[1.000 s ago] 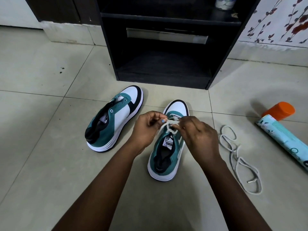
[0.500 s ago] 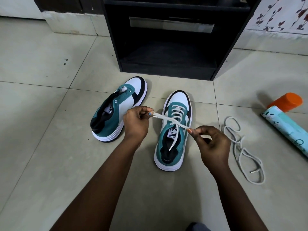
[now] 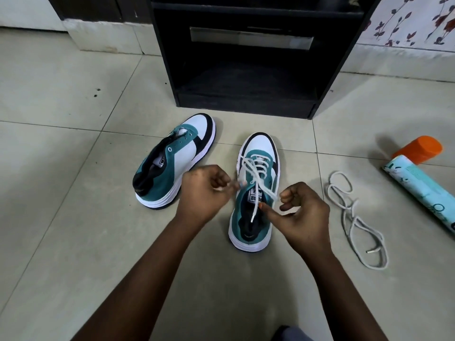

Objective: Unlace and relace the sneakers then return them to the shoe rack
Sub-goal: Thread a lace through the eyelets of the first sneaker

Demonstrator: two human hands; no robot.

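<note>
A: Head view showed two teal, white and black sneakers on the tiled floor [image 3: 61,217], in front of the black shoe rack [image 3: 246,104]. What did you log for the hands?

B: Left hand [image 3: 204,193] was curled, fingers pinching one end of the white lace [image 3: 256,168] just left of the laced sneaker [image 3: 256,193]. That end was blurred, so the grip point was not sharp. Right hand [image 3: 302,215] was curled too — the other run of the lace went in between its thumb and forefinger, by the shoe's right edge.

A: And the lace itself?

B: It crossed the upper eyelets of that sneaker in several rows. One loose end with a pale tip hung down over the tongue into the shoe opening.

A: The other shoe?

B: Unlaced sneaker [image 3: 174,163] stood to the left, toe angled toward the rack, eyelets bare, apart from the laced one. Its heel was near the left hand; whether they touched, I could not tell.

A: Anything to the right?

B: A loose lace [image 3: 354,217] lay in loops on the floor, well right of the laced sneaker, touched by neither hand. Further right — a pale blue printed can with an orange cap [image 3: 418,183] lay on its side. The rack's bottom shelf was dark.
</note>
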